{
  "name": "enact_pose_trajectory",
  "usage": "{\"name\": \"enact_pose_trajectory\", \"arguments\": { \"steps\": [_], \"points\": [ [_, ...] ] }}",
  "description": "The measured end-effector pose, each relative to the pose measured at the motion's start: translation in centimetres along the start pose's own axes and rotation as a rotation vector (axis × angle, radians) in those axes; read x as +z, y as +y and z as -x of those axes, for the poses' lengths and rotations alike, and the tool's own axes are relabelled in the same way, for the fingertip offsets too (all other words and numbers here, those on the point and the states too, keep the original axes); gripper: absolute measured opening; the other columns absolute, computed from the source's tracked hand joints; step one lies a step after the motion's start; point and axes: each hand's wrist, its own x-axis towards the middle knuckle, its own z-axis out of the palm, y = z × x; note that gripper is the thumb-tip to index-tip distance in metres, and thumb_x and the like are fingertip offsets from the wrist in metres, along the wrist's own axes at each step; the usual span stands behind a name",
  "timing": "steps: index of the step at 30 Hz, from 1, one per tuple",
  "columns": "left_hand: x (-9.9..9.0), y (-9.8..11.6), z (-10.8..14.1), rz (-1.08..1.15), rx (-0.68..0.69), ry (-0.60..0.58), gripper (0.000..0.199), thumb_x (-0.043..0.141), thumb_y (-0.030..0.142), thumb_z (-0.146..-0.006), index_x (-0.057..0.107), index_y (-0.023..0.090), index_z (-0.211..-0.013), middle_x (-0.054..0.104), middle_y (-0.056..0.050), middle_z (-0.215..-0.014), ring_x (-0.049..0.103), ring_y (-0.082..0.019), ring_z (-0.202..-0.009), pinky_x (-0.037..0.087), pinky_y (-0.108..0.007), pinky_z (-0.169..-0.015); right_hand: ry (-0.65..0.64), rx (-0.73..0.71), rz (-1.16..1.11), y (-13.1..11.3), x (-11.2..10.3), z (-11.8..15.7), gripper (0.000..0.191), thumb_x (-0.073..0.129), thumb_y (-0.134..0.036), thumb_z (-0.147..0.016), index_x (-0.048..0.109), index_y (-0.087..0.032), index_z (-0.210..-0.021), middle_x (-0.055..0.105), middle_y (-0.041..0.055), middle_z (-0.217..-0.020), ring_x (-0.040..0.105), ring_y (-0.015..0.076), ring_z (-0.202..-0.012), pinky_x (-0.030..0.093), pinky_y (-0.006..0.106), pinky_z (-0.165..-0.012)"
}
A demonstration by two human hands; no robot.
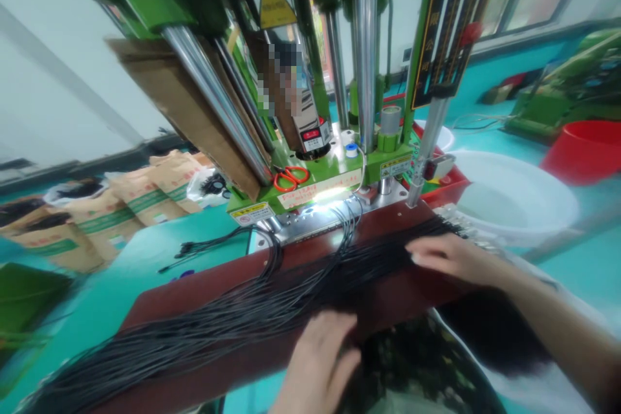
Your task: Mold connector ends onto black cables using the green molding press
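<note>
Long black cables (194, 330) lie across a dark red board (204, 281) before a green press machine (315, 184). My left hand (323, 359) is at the board's near edge, below the cables, fingers apart and blurred, with nothing visible in it. My right hand (453, 259) reaches over the right part of the bundle, its fingertips at the black cables; whether it pinches any is too blurred to tell. Some cables curve up from the bundle into the press's lit lower plate (315, 223).
Red-handled scissors (291, 178) rest on the press base. Paper sacks (130, 197) stand at the left. A white tub (519, 197), a red bucket (587, 152) and a red bin (449, 187) are at the right. Metal columns rise from the press.
</note>
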Motion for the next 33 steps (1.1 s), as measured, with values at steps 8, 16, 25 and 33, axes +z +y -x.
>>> {"name": "enact_pose_trajectory", "arguments": {
  "steps": [8, 16, 25, 33],
  "points": [
    [1.6, -0.5, -13.9, -0.457, 0.231, -0.060, 0.024, 0.035, 0.013, -0.085, 0.058, 0.018, -0.088, 0.061, -0.005, -0.078, 0.049, -0.020, -0.078, 0.040, -0.034, -0.067, 0.022, -0.015, 0.208, -1.2, 5.7, -14.4, 0.023, 0.057, -0.019, -0.070, 0.068, -0.015, -0.090, 0.067, 0.0074, -0.084, 0.059, 0.0210, -0.081, 0.041, 0.026, -0.069],
    [1.5, -0.6, -16.1, -0.518, 0.250, -0.386, 0.012, 0.041, 0.012, -0.082, 0.053, 0.015, -0.085, 0.062, -0.006, -0.082, 0.056, -0.020, -0.081, 0.043, -0.032, -0.070, 0.074, 0.026, 0.216, 0.2, 7.7, -15.9, 0.037, 0.061, -0.035, -0.072, 0.062, -0.019, -0.106, 0.062, 0.0064, -0.095, 0.056, 0.0202, -0.085, 0.039, 0.028, -0.068],
    [1.2, -0.4, -17.4, -0.533, 0.186, -0.507, 0.014, 0.049, 0.020, -0.078, 0.055, 0.014, -0.090, 0.064, -0.009, -0.088, 0.061, -0.023, -0.085, 0.048, -0.033, -0.072, 0.067, -0.067, 0.254, 0.7, 5.6, -14.7, 0.020, 0.059, -0.028, -0.073, 0.068, -0.020, -0.090, 0.061, 0.0043, -0.086, 0.055, 0.0173, -0.079, 0.037, 0.024, -0.066],
    [0.9, -0.1, -19.1, -0.530, 0.167, -0.637, 0.016, 0.053, 0.023, -0.070, 0.063, 0.016, -0.081, 0.067, -0.011, -0.084, 0.062, -0.024, -0.083, 0.048, -0.033, -0.069, 0.183, 0.031, 0.340, 4.6, 2.7, -9.4, 0.018, 0.052, -0.017, -0.075, 0.066, -0.018, -0.086, 0.063, 0.0066, -0.087, 0.057, 0.0204, -0.079, 0.041, 0.029, -0.071]
  ]
}}
